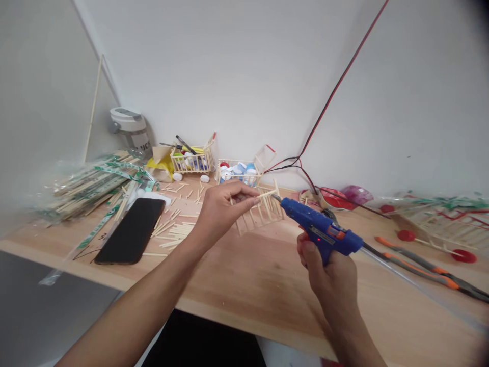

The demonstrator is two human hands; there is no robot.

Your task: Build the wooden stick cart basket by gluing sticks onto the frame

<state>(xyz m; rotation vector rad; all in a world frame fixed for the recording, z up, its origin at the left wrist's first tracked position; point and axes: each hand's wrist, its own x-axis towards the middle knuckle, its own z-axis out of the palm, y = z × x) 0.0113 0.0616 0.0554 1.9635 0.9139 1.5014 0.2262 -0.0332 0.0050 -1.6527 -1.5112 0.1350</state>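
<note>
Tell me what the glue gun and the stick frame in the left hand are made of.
The glue gun looks like moulded blue plastic, smooth with a slight sheen and visible seams; its nozzle looks like dark metal, though it is too small to be sure. The stick frame looks like bare, pale wood: thin, unpainted, matte sticks.

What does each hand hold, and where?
Right hand: blue hot glue gun, by its handle. Left hand: wooden-stick frame, pinched at its upper end.

Bright, even indoor light, no distinct source in view, faint soft shadow on the desk point(267, 285) beneath the right hand point(328, 275), dull sheen on the phone point(130, 229), wide-angle bowing of the wall point(214, 76) toward the edges, dark blurred top right corner, overall mild softness
</note>
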